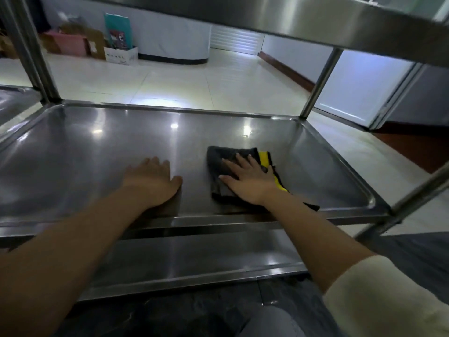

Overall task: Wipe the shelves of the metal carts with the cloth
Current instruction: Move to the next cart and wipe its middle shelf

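I look into a stainless steel cart at its middle shelf (97, 147), a shallow tray with a raised rim. A dark grey cloth (220, 161) with a yellow edge lies on the right half of that shelf. My right hand (247, 181) presses flat on the cloth, fingers spread. My left hand (151, 181) rests palm down on the bare metal to the left of the cloth, holding nothing. A lower shelf (194, 259) shows beneath, and the top shelf (315, 23) hangs overhead.
Upright cart posts stand at the far left (36, 57), far right (318, 83) and near right (413, 198). Another cart's shelf (14, 100) adjoins on the left. Beyond lie a tiled floor, cardboard boxes (92, 42) and a wall.
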Demonstrator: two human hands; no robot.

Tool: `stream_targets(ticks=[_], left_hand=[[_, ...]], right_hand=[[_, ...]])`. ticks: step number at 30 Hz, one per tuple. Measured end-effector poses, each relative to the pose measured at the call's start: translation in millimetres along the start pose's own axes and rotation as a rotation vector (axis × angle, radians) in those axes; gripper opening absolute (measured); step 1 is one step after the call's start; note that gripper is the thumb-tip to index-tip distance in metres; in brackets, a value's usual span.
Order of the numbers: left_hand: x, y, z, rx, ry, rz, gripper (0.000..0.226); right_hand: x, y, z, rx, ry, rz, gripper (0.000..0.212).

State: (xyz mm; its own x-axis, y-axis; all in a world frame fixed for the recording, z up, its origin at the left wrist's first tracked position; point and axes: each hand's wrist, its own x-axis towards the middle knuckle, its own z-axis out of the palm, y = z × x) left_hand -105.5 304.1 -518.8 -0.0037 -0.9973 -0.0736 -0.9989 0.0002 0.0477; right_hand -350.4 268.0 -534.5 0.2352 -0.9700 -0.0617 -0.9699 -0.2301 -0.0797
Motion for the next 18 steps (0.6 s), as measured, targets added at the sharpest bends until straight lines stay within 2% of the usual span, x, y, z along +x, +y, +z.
stream_targets(ticks=[2,4,6,9,12,15,18], left_hand=[[2.6,31.0,7.5,-0.01,0.003,0.077,0.063],[2.4,46.2,18.0,0.007,0.084,0.12,0.059],[1.8,46.0,25.5,-0.003,0.155,0.123,0.059],[3.5,39.3,34.2,-0.013,0.156,0.102,0.069],[5.8,43.4,35.6,-0.014,0.166,0.084,0.076],[6.0,43.0,37.4,0.004,0.178,0.076,0.076],[8.4,42.6,39.9,-0.016,0.231,0.085,0.071]], right_hand=[[-17.5,14.5,1.4,0.006,0.006,-0.117,0.069],[-29.2,44.0,-0.4,0.03,0.018,-0.117,0.072],[-34.1,82.0,-3.6,0.038,0.043,0.014,0.07],[-31.0,128.7,-6.4,0.031,0.074,0.296,0.065],[-10.6,139.9,-11.3,0.069,0.071,0.482,0.071],[22.4,126.1,-23.6,0.097,0.052,0.447,0.073],[59.1,100.0,-32.0,0.101,0.019,0.27,0.069]])
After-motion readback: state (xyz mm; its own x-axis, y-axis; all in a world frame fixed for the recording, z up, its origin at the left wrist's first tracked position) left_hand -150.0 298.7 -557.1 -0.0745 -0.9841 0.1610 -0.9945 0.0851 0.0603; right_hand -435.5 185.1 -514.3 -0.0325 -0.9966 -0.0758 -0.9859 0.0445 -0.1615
